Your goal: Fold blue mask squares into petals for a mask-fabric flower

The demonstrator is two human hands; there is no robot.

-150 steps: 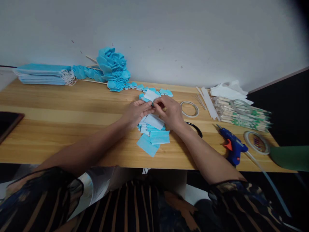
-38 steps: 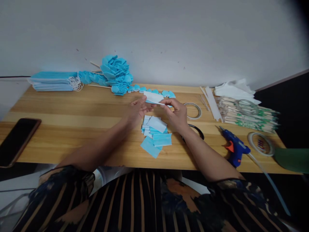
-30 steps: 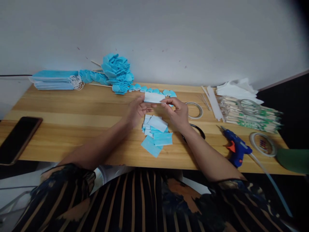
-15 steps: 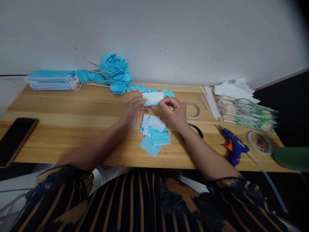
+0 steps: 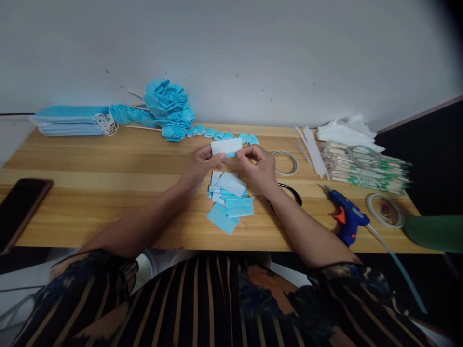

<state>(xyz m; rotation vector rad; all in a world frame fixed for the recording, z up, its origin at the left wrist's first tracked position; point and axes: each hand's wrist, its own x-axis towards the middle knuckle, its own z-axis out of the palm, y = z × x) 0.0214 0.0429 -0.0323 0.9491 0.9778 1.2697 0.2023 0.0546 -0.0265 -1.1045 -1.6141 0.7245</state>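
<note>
Both hands (image 5: pixel 198 165), nearly closed, pinch a white-and-blue strip (image 5: pixel 226 146) along its near edge, beyond a pile of loose pieces (image 5: pixel 232 184)

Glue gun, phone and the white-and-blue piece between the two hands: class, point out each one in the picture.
Glue gun (image 5: pixel 348 215): head view, on its blue body.
Phone (image 5: pixel 23 209): head view, on its dark screen.
White-and-blue piece (image 5: pixel 226 146): head view, on its white part.
</note>
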